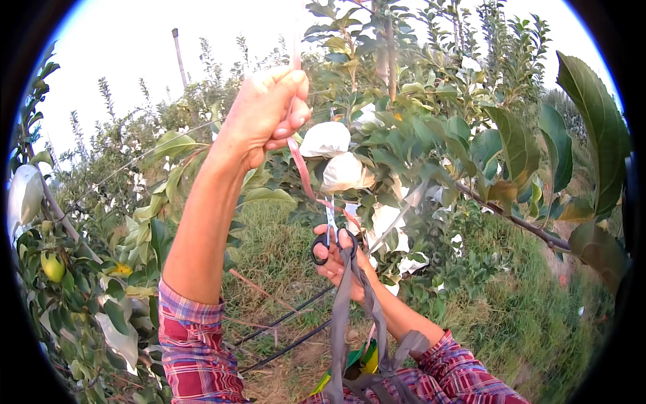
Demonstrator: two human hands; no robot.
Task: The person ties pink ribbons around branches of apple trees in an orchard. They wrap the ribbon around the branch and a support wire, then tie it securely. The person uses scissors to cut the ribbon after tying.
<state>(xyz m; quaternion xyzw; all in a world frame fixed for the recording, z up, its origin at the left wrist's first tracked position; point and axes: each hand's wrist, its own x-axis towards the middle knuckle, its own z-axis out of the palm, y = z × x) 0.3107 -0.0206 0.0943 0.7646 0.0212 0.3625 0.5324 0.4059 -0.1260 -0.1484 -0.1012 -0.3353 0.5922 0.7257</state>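
My left hand (275,108) is raised in a fist around a pink plastic strip (301,169). The strip runs up out of view above the fist and slants down to the right below it. Lower down, my right hand (330,267) has fingers in the black handle loops of a pair of scissors (330,217). The blades point up and meet the strip; whether they are closed on it I cannot tell. A grey cloth band (340,313) hangs from one handle loop toward my waist. Just beyond the blades are white fruit bags (327,139) among apple leaves.
A leafy branch (515,219) reaches in close from the right. At left are a green apple (53,266) and a pale fruit bag (25,194). A thin wire (151,150) crosses behind my left arm. Black hoses (295,343) run low over grass. A yellow-green bag (371,358) is at my waist.
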